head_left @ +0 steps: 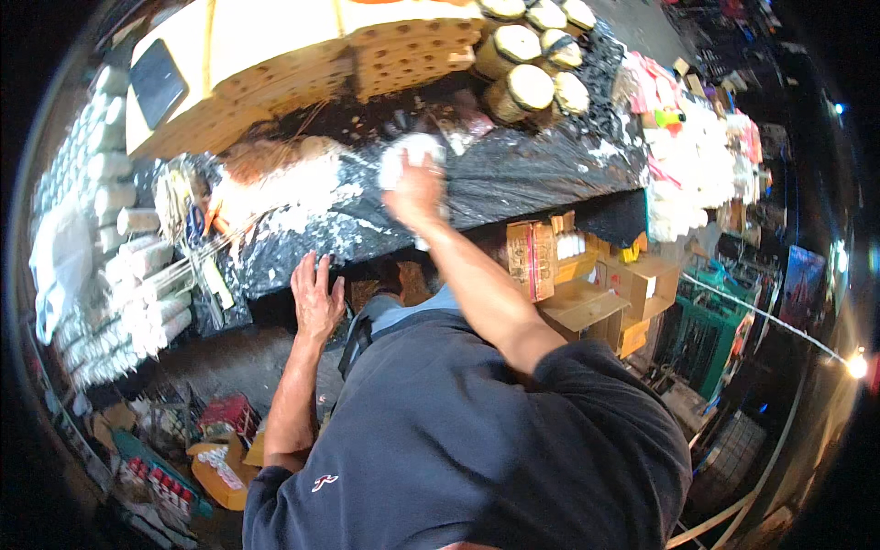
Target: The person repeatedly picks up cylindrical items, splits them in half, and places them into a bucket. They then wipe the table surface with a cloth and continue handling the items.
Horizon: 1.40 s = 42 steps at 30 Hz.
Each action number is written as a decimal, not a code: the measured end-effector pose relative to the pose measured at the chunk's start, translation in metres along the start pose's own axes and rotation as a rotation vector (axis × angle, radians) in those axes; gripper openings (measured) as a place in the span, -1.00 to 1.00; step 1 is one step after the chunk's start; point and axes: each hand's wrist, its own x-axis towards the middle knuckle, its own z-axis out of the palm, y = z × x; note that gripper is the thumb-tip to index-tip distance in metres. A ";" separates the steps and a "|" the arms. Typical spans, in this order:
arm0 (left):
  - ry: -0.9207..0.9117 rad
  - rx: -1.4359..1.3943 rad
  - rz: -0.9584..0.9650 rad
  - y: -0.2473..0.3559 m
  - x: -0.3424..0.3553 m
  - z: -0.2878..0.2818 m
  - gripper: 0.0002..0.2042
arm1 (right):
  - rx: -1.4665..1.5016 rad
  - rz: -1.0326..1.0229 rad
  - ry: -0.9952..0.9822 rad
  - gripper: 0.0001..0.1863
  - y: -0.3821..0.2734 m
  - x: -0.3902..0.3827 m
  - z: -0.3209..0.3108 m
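On the bench covered in black plastic sheeting (pixel 541 174), my right hand (pixel 417 194) reaches forward and grips a white wad (pixel 410 154). It could be a cloth, but glare and motion blur hide its exact kind. Fingers stretched out, my left hand (pixel 318 298) is empty at the near edge of the sheeting. White smears and flecks (pixel 307 206) cover the plastic between the hands and to the left.
Wooden blocks with rows of holes (pixel 412 60) stand at the back, with a dark phone (pixel 158 82) on top. Pale-topped cylinders (pixel 518 92) are behind right. White rolls (pixel 110 197) are stacked left; cardboard boxes (pixel 587 302) sit below the bench at right.
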 end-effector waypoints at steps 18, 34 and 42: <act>0.008 -0.257 0.237 0.169 0.198 0.012 -0.56 | 1.440 0.348 0.411 -0.55 0.367 0.027 -0.172; -0.047 0.326 0.121 0.238 0.321 0.135 -0.34 | 1.595 0.425 -0.038 -0.26 0.265 0.023 -0.121; -0.067 0.550 0.275 0.191 0.299 0.147 -0.36 | 1.206 0.622 0.447 -0.39 0.556 0.045 -0.226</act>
